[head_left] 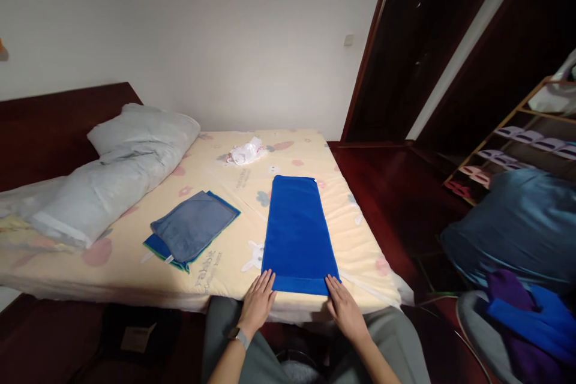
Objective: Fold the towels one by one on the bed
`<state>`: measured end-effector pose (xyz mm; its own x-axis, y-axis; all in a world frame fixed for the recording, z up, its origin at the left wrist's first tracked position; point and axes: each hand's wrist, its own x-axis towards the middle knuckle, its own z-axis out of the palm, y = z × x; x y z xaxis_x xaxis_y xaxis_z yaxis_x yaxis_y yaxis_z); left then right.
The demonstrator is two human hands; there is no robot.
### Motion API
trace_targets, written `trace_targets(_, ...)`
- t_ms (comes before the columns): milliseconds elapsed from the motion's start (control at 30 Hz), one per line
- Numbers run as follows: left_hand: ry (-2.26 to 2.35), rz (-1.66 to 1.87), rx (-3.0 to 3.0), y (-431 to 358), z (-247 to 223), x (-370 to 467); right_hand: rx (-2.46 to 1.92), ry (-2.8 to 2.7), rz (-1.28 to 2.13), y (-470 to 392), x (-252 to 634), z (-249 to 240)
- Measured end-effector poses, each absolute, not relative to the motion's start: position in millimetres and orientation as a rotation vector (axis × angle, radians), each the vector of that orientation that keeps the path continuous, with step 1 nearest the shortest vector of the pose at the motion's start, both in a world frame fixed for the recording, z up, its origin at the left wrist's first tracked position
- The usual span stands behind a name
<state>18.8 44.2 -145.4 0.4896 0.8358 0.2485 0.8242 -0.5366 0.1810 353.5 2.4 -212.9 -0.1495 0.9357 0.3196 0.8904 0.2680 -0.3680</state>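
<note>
Both hands, the left (258,303) and the right (346,307), press on the near corners of a blue cloth (297,228) laid lengthwise on the patterned bed (245,228). To its left lie overlapping grey and blue cloths (195,227); beyond sit a crumpled white bag (247,151) and a grey quilt (130,171).

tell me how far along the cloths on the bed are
Looks done: the gray cloth lies flat, blue edges showing beneath. In hand: the long blue cloth is laid out smooth, left hand and right hand at its near corners. Probably left: making that long strip more compact. Whether the purple fabric counts, I can't tell.
</note>
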Motion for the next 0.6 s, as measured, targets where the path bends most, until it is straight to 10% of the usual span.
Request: trace_targets(600, 1.359, 0.517, 2.686, 38, -142, -1, -1.657, -1.981, 0.448, -20, 377, -183)
